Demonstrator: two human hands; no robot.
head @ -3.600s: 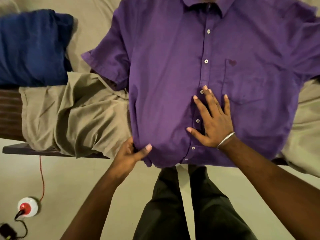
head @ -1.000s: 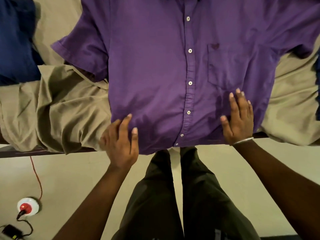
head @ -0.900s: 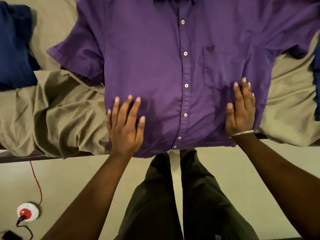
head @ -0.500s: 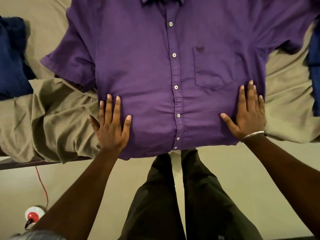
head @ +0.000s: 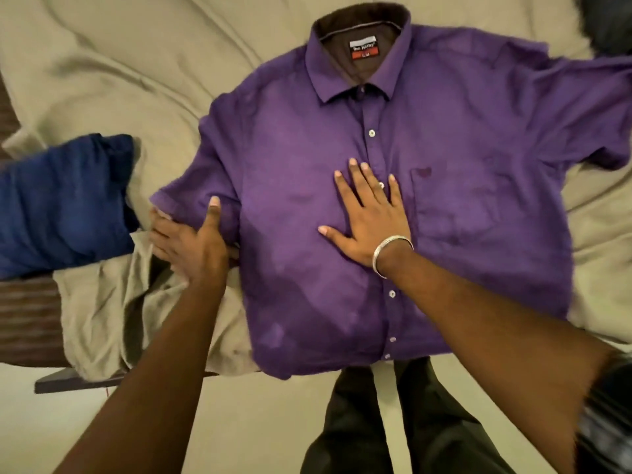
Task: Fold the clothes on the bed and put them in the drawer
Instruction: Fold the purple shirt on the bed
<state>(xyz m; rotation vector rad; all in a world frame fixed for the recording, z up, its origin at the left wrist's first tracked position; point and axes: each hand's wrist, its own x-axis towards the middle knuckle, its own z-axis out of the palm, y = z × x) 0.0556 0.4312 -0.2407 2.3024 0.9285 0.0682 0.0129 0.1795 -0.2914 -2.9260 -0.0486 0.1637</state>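
A purple shirt (head: pixel 393 206) lies buttoned and face up across a bed (head: pixel 119 70), filling the frame's centre. The right hand (head: pixel 371 217) presses flat on its chest, fingers spread. The left hand (head: pixel 189 239), at centre left, holds the sleeve's (head: pixel 198 196) edge, thumb on top. A blue garment (head: pixel 61 203) lies at the left.

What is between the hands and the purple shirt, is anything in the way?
Nothing visible. The right hand lies flat on the front of the purple shirt, and the left hand already holds its sleeve, thumb on top. The drawer is not in view.
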